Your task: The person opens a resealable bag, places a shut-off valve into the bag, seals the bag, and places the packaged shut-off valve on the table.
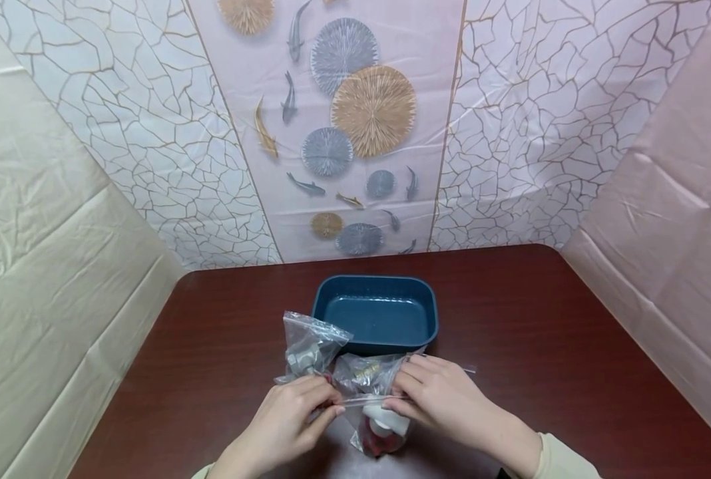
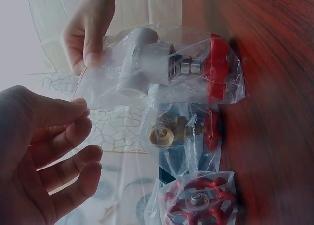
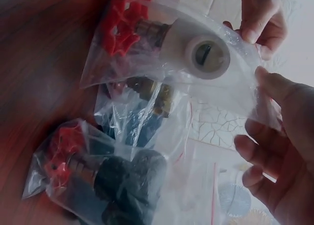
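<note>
A clear zip bag holding a white valve (image 1: 385, 422) with a red handwheel (image 2: 216, 70) stands upright, wheel down, on the table. My left hand (image 1: 289, 412) pinches one end of the bag's top edge between thumb and index finger, its other fingers loosely bent. At the other end of that edge, my right hand (image 1: 442, 399) pinches the plastic. Just behind is a bagged brass valve (image 2: 169, 131), also red-wheeled. Another bagged valve (image 1: 310, 352) stands beyond my left hand. In the right wrist view a bagged dark valve (image 3: 130, 181) stands nearby, mostly hidden from the head view.
A dark blue rectangular bin (image 1: 379, 278) sits behind the bags, with nothing visible inside. The reddish-brown table (image 1: 511, 313) extends to both sides. Patterned cloth (image 1: 361, 199) hangs at the back, and plain cloth walls (image 1: 62, 266) flank the table.
</note>
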The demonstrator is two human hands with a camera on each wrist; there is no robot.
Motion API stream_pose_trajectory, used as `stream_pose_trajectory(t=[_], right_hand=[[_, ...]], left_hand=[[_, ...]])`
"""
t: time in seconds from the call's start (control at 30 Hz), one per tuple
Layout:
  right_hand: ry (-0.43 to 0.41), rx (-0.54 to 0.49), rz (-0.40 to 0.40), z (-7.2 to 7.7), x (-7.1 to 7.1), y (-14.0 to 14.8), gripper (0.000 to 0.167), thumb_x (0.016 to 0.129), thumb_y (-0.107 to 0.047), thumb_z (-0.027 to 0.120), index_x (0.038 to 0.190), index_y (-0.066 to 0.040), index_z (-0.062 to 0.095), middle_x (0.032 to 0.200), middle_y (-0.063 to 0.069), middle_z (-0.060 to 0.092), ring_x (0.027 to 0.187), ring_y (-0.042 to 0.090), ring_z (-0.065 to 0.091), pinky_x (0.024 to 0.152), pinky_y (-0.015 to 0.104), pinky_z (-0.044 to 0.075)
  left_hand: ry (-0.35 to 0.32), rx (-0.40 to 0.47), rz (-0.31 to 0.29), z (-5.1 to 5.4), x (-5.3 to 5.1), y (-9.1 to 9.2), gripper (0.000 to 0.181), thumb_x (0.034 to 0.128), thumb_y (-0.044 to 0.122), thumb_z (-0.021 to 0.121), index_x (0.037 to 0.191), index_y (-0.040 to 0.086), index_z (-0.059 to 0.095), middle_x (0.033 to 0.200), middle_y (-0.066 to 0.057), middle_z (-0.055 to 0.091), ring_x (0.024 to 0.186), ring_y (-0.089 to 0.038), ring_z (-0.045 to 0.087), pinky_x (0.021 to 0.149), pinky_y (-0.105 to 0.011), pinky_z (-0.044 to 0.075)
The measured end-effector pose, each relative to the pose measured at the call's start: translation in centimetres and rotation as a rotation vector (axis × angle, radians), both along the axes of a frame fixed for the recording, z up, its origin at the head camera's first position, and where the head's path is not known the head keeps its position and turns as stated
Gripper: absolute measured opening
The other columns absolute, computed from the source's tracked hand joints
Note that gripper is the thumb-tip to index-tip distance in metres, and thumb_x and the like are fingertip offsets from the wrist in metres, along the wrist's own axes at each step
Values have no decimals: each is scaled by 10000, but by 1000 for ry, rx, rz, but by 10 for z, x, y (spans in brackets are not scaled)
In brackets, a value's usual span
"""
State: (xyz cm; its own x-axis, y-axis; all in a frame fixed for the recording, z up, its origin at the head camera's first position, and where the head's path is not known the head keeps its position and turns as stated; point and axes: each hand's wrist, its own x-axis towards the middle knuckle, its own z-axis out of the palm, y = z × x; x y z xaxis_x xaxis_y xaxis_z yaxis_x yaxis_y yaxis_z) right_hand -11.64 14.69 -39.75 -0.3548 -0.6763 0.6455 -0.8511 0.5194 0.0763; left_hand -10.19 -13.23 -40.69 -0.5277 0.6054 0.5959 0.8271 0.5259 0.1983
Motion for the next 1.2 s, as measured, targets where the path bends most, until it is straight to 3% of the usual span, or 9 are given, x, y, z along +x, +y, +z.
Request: stream_pose_trajectory(t=[0.27,0.47,0.67,0.93,1.07,1.2], right_hand=[[126,-53,-42,-4,-6,0,534,1013,-557,501,619,-199,456,605,-101,419,558,76,431,488,185,350],[149,-76,-61,-4,-11,3,566,986,-592,523,583,-209,423,565,-114,375,528,85,422,471,193,322],[163,-105,-79,-4,-13,5,519,982,-546,569,605,-200,475,569,-109,462,549,81,433,483,189,343],[56,-128,-80,-11,-15,4,454,965,-529,605,637,-233,500,618,-140,469,569,42,424,497,162,352],[-56,-151,-100,-14,-11,4,406,928,-511,674,659,-278,479,628,-184,400,562,-25,368,497,116,280],[-141,-205,-110,-11,-5,6,353,903,-479,724,700,-300,497,657,-205,393,584,-58,342,508,91,251]], left_hand=[[13,-11,10,-1,-1,-1,113,878,198,766,885,250,666,839,184,602,771,7,568,640,-197,477],[45,-8,18,-1,-4,1,115,876,194,764,880,245,661,850,177,615,779,-13,588,633,-216,482],[31,31,30,-3,-11,4,105,894,177,757,889,235,669,838,180,608,731,-7,555,602,-179,451],[-100,84,26,-11,-14,2,112,901,174,767,893,238,676,810,190,564,668,-23,508,610,-82,370],[-116,49,29,-10,-12,1,63,953,219,714,915,242,670,826,186,564,663,-20,509,601,-91,376],[-88,19,71,-5,-8,0,51,993,266,660,979,225,688,864,177,586,663,-6,515,595,-128,411]])
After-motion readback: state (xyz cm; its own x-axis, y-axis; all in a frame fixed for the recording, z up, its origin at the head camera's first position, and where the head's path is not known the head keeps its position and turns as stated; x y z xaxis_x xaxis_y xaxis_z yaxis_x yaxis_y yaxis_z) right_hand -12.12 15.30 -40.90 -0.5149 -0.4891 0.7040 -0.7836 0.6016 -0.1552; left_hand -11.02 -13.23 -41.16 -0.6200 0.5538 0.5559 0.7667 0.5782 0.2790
